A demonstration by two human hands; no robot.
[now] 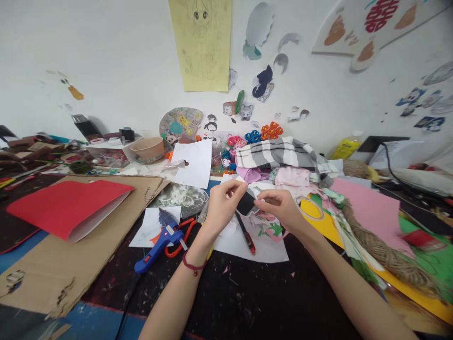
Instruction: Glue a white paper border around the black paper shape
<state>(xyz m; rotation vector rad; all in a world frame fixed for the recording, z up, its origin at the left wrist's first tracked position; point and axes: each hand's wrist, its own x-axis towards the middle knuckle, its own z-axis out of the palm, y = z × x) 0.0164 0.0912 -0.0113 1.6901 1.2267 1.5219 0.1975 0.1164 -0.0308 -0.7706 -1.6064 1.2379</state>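
Both of my hands pinch a small black paper cutout with a white edge (pixel 245 204), held up above the table. My left hand (pixel 226 200) grips its upper left side between thumb and fingers. On the right edge, my right hand (pixel 279 206) has its thumb and fingertips closed. Below the cutout, a black and red pen (pixel 247 236) lies on a white sheet (pixel 272 253) with pink and green paper scraps (pixel 271 230). Left of my left wrist are a blue glue gun (pixel 159 245) and red-handled scissors (pixel 179 250), partly covered by the glue gun.
A red folded sheet (pixel 67 208) rests on cardboard (pixel 81 269) at the left. Checked cloth (pixel 278 155) is heaped at the back. Pink paper (pixel 368 208), a twine bundle (pixel 392 255) and a tape roll (pixel 311 216) crowd the right. The glue gun's cord (pixel 125 302) runs toward the front.
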